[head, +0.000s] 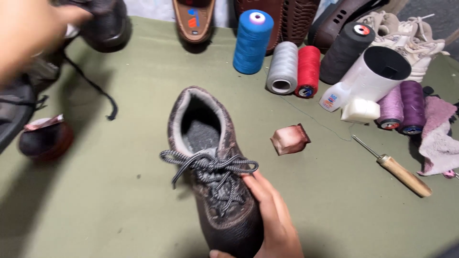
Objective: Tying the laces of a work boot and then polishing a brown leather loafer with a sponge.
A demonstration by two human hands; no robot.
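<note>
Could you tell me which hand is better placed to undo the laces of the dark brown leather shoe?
Probably the left hand: it is raised and seems free, while the right hand grips the dark brown leather shoe beside its grey striped laces.

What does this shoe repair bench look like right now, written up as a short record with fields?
Surface: olive green cloth bench top
Right hand: grips the toe end of a dark brown laced leather shoe
Left hand: blurred at upper left, beside a second dark shoe; grip unclear
Thread: blue, grey, red, black and two purple spools
Tool: wooden-handled awl, lying right
Other: small brownish block, white plastic bottle
</note>
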